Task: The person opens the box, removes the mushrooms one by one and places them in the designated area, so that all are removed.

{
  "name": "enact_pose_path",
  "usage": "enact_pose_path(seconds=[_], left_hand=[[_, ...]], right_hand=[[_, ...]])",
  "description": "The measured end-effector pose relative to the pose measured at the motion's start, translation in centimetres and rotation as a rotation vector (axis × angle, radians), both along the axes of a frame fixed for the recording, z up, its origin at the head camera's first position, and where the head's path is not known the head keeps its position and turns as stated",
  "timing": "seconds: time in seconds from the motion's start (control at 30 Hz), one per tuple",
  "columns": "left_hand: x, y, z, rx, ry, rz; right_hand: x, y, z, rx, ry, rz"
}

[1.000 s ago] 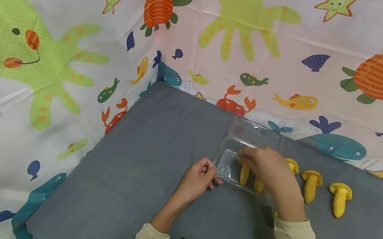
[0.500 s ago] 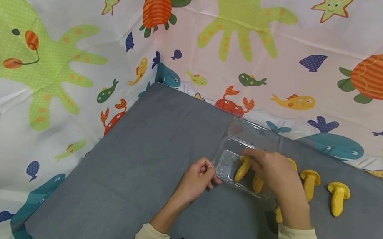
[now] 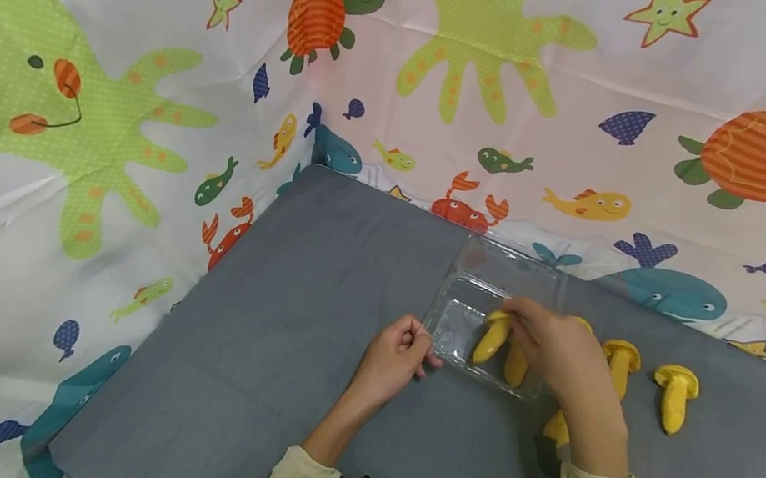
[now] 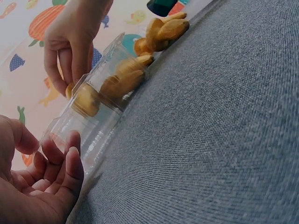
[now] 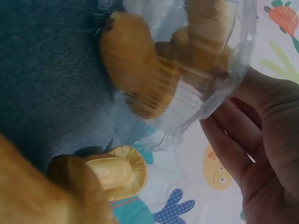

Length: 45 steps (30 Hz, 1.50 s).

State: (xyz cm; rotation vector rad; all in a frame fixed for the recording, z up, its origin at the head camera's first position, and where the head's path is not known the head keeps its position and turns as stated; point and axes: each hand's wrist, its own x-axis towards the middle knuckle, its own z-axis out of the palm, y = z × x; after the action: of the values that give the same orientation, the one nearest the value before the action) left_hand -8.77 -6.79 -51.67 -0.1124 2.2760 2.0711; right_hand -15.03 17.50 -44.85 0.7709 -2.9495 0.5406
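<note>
A clear plastic clamshell box lies on the grey cloth with its lid laid back toward the wall. My left hand pinches its left front edge between thumb and index finger, seen closer in the left wrist view, where the other fingers curl loosely. Inside the box, my right hand holds a yellow toy mushroom near its cap, the stem slanting toward the front left. Another mushroom lies to its right, partly hidden by the right hand. The right wrist view shows mushrooms through the clear wall.
Several more yellow mushrooms lie right of the box: one at far right, one nearer, and others partly hidden by the right arm, including one beside the wrist. A printed sea-animal curtain borders the table behind and at left.
My right hand has shifted slightly right. The mushroom in it has gone from upright to slanted, its stem end swinging toward the left. My left hand keeps its place on the box edge.
</note>
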Motion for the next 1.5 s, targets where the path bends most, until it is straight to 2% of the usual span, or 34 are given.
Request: enact_pose_path(seconds=[0.13, 0.23, 0.5, 0.8, 1.13, 1.37, 1.5], left_hand=[[0.0, 0.1, 0.0, -0.003, -0.006, 0.006], [0.0, 0.1, 0.0, -0.007, -0.011, 0.012], [0.1, 0.1, 0.0, -0.007, 0.001, 0.012], [0.1, 0.3, 0.0, -0.011, -0.002, 0.016], [0.2, 0.3, 0.0, -0.010, 0.003, 0.015], [0.1, 0.4, -0.1, -0.003, 0.004, 0.015], [0.0, 0.3, -0.2, 0.003, -0.006, 0.010]], right_hand=[[0.5, 0.3, -0.1, 0.027, -0.040, -0.056], [0.8, 0.5, -0.3, 0.022, -0.038, -0.081], [1.4, 1.1, -1.7, -0.107, 0.112, -0.081], [2.0, 1.5, -2.3, -0.185, 0.187, -0.113], [2.9, 2.2, -2.0, -0.373, 0.214, -0.195], [3.7, 2.6, -1.8, -0.437, 0.188, -0.276], [4.2, 3.0, -1.8, -0.452, 0.203, -0.338]])
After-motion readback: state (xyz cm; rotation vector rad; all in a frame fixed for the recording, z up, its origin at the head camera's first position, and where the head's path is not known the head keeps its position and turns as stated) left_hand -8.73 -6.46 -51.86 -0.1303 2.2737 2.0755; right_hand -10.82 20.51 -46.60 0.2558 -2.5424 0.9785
